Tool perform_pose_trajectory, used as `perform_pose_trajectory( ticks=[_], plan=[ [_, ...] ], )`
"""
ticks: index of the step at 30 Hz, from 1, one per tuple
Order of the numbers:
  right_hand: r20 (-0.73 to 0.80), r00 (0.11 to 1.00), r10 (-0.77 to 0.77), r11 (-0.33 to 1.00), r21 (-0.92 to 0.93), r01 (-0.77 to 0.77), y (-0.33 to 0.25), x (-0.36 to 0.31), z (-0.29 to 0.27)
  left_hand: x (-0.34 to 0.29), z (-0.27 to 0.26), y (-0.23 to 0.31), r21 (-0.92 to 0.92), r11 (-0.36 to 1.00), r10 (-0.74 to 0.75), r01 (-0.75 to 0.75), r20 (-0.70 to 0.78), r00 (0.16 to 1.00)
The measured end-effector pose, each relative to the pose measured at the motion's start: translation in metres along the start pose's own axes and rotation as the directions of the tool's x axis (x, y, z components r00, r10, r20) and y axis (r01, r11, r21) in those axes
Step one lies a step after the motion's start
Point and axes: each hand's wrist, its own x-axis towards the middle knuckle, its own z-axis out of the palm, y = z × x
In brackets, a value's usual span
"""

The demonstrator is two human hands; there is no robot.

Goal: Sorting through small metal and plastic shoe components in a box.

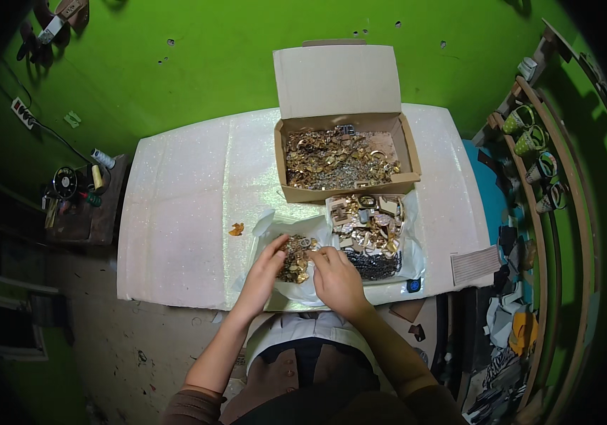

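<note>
A white plastic bag (303,227) lies spread at the table's near edge, with a heap of small gold and silver metal fittings (295,263) in it. My left hand (267,263) rests along the left side of this heap, its fingers stretched out and nothing visible in them. On the heap's right side is my right hand (337,278). Its fingers are bent and drawn together at the fittings, and whatever is between the fingertips is too small to make out.
Behind the bag stands an open cardboard box (349,195) of mixed metal fittings. Right of the bag, another white plastic bag (414,244) holds gold buckles and a dark chain (371,265). An orange scrap (237,229) and a ribbed grey piece (475,265) lie on the table (176,212).
</note>
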Motion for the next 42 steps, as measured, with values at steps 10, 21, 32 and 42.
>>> perform_pose_trajectory(
  ticks=[10, 21, 32, 42],
  plan=[
    [0.045, 0.999, -0.029, 0.940, 0.342, 0.012, 0.053, 0.011, -0.055, 0.033, 0.060, 0.012, 0.951, 0.235, 0.526, -0.203, 0.052, 0.849],
    [0.157, 0.988, 0.011, 0.914, 0.400, -0.073, 0.143, 0.092, -0.133, 0.125, 0.097, 0.041, 0.916, 0.330, 0.540, -0.229, 0.016, 0.842],
    [0.405, 0.914, -0.006, 0.992, 0.120, -0.046, 0.210, 0.181, -0.118, 0.194, 0.091, 0.026, 0.940, 0.318, 0.484, -0.126, -0.047, 0.874],
    [0.519, 0.849, -0.105, 0.987, -0.051, 0.153, 0.233, 0.213, -0.070, 0.230, 0.083, 0.017, 0.943, 0.322, 0.344, -0.085, -0.033, 0.938]
  ],
)
